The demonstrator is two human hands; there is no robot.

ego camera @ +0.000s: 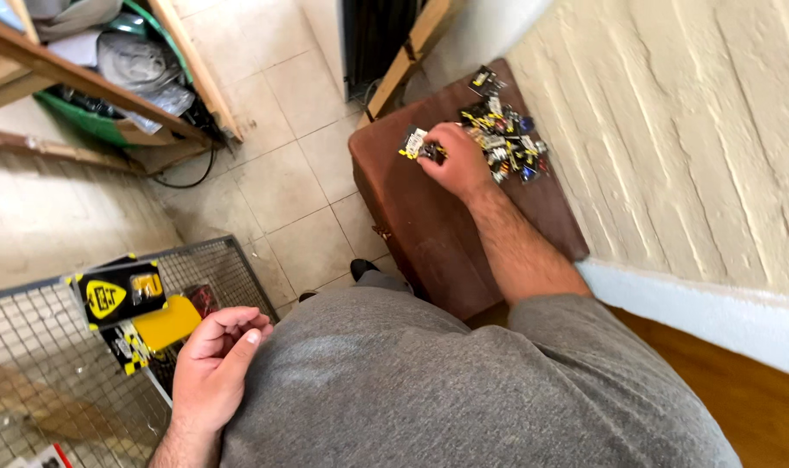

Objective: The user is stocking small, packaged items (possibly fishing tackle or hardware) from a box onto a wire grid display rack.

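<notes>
Left hand at seven o'clock, fingers loosely curled and empty beside black-and-yellow carded packs in wire basket, right hand at one o'clock, fingers pinching small yellow-black packet on brown surface, pile of small packets just beyond.

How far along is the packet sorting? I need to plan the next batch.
Done: a few yellow-and-black packets already hang on the wire rack. In hand: the right hand is picking one small packet off the brown stool; the left hand is empty, curled by the rack. Left: most of it, a pile on the stool.
</notes>
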